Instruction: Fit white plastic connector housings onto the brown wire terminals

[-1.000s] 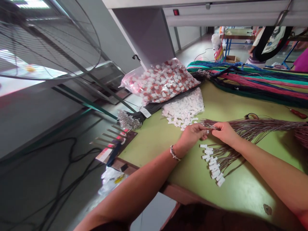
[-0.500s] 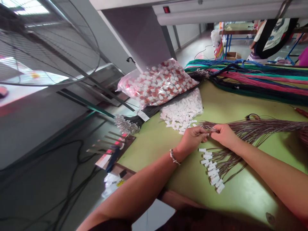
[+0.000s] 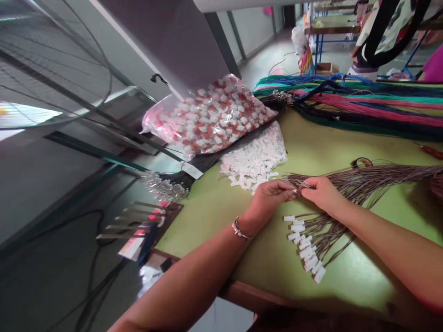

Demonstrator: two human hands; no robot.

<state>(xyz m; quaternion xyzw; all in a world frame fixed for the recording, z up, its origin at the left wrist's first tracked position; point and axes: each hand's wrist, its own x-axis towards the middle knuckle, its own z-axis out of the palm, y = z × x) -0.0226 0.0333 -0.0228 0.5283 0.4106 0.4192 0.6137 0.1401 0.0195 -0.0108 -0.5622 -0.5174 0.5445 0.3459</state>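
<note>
My left hand (image 3: 273, 197), with a bracelet at the wrist, pinches a small white connector (image 3: 295, 191) between thumb and fingertips. Just right of it, my right hand (image 3: 321, 192) is closed on the thin ends of brown wires (image 3: 360, 184), which run off to the right over the green table. Both hands' fingertips nearly meet; whether a wire sits in the connector is too small to tell. Below them lies a slanting row of white connectors (image 3: 306, 246) with brown wires attached. Loose white connectors (image 3: 254, 159) spill from a clear bag behind my left hand.
A large clear bag of white and orange parts (image 3: 221, 117) rests on black wires with metal-tipped ends (image 3: 166, 186). Coloured wire bundles (image 3: 374, 106) cross the back right. A tape roll (image 3: 362, 162) and red-handled tool (image 3: 431, 151) lie right. Metal prongs (image 3: 128, 226) jut from the left edge.
The camera view has shifted, so the bags and left table edge appear farther left. My left fingertips sit slightly farther from my right hand, and the white connector in them shows more clearly.
</note>
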